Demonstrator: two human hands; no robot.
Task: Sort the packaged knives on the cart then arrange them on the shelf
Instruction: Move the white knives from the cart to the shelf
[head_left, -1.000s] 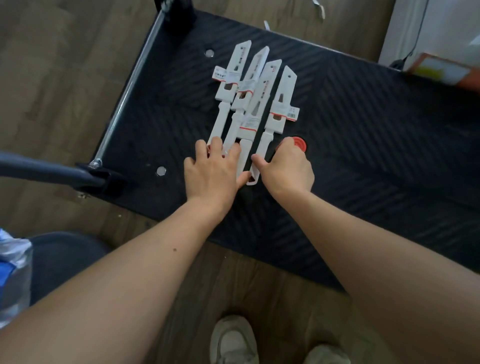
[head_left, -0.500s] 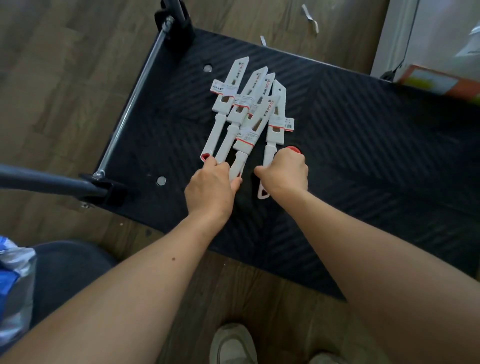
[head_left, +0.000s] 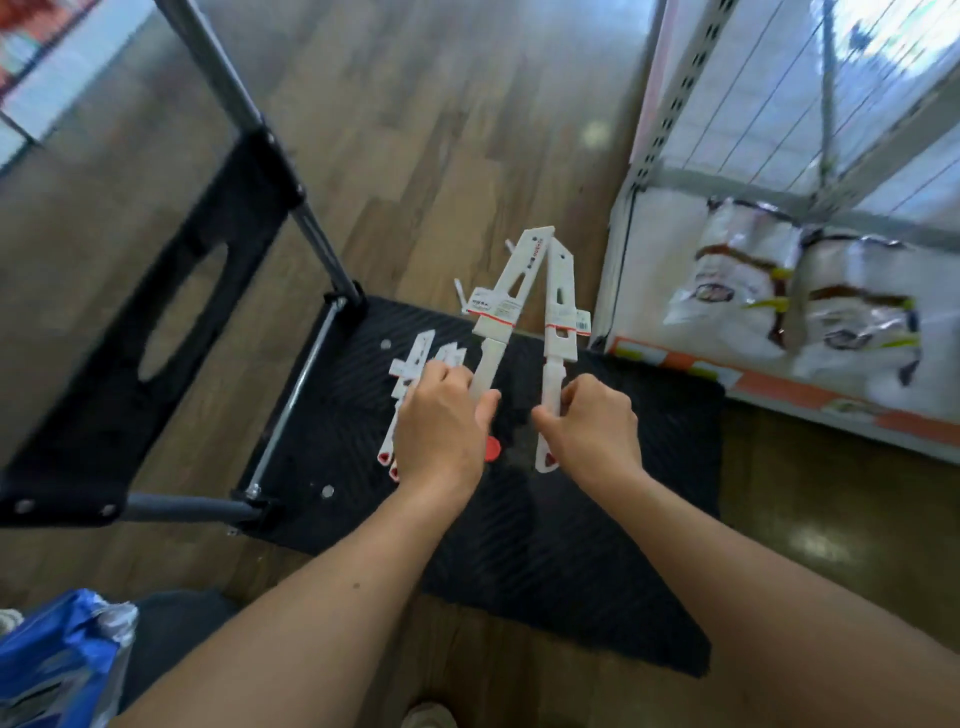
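The left hand (head_left: 441, 423) is curled round the handle of one packaged knife (head_left: 500, 306), held up above the cart (head_left: 571, 545), and the right hand (head_left: 595, 428) grips a second knife (head_left: 560, 322) the same way, with the two tips leaning together over the cart's far edge. More knives (head_left: 415, 361) lie on the cart just beyond the left hand. Both grips sit low on long, slim packs, so one could swing, slip and drop to the floor (head_left: 441, 130) past the cart, or the tips could snag each other on the way to the shelf (head_left: 670, 130) beside the cart.
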